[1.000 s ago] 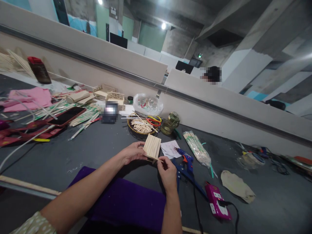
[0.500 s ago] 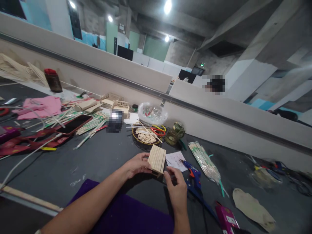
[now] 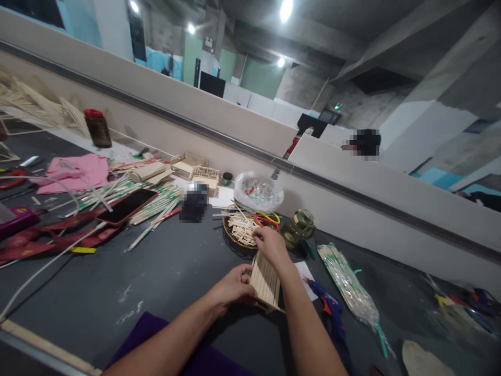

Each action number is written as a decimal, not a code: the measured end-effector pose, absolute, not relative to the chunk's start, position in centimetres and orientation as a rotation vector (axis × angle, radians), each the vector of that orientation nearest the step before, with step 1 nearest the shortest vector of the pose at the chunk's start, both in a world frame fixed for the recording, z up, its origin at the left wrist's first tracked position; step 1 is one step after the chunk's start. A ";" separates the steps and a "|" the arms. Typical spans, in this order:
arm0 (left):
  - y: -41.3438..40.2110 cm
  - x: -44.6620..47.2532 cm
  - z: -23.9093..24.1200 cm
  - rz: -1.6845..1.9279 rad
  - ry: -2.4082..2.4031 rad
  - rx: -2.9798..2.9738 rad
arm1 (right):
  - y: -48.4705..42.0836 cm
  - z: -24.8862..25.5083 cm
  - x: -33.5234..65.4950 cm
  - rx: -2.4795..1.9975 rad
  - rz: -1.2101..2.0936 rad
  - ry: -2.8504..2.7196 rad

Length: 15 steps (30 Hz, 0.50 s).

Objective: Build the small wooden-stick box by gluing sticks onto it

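Note:
My left hand (image 3: 235, 286) grips the near left side of a small slatted wooden model (image 3: 266, 281), made of thin sticks laid side by side. It is held tilted just above the dark table. My right hand (image 3: 271, 244) reaches over the model to the right edge of a round basket (image 3: 230, 239). Its fingers are pinched together there, and whatever they hold is hidden. Short cut wooden sticks (image 3: 241, 230) fill the basket. Yellow and red rings (image 3: 270, 216) lie at its far right rim.
A blue glue gun (image 3: 329, 303) lies right of my forearm, near a bag of sticks (image 3: 348, 284). Behind stand a green glass jar (image 3: 299, 227) and a plastic-lined bowl (image 3: 258, 193). A phone (image 3: 127, 206) and a white cable are on the left. A low partition (image 3: 195, 136) borders the table.
My right hand has left the model's near right corner and moved forward to the basket. My left hand keeps its hold on the model. The view has shifted slightly.

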<state>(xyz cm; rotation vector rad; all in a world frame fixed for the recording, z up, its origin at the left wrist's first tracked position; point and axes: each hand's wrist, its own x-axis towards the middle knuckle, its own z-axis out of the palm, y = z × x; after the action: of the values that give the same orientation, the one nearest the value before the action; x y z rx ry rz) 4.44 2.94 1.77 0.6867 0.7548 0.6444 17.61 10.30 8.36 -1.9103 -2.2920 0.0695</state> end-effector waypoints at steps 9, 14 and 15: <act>3.0 4.5 1.1 0.635 0.735 0.647 | 16.2 5.9 14.4 -2.023 0.008 -2.437; 3.3 4.7 0.7 0.629 0.728 0.624 | 16.7 6.3 14.4 -2.060 -0.012 -2.494; 3.3 4.7 0.6 0.627 0.725 0.622 | 16.7 6.4 14.6 -2.067 -0.009 -2.500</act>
<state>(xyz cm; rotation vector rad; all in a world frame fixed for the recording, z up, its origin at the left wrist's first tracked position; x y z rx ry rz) 4.73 3.29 0.64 0.6217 0.7254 0.6274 14.58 16.73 6.43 -2.0672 -2.5004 -0.0091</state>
